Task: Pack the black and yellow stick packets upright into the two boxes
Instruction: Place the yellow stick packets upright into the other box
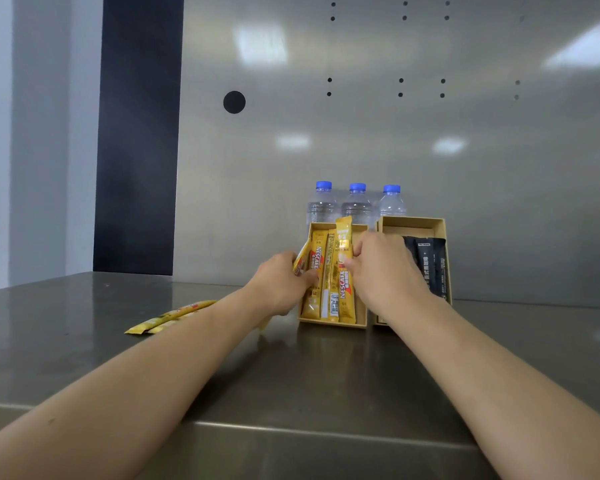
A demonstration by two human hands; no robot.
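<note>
The right hand [378, 268] is pinching the raised yellow packet [343, 237] in its grip and seating it in the left box [333, 324]. The left hand [278, 282] is gripping a leaning yellow packet [301, 259] at that box's left wall. Black packets [430, 265] are standing in the right box [413, 221]. Recommendation: steady the row and press the raised packet straight down. Spare yellow packets [174, 315] are lying on the desk [84, 358].

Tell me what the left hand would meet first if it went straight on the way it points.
Probably the yellow packets standing in the left box: the left hand, holding a tilted packet, points right and forward at them. Depth is unclear.
</note>
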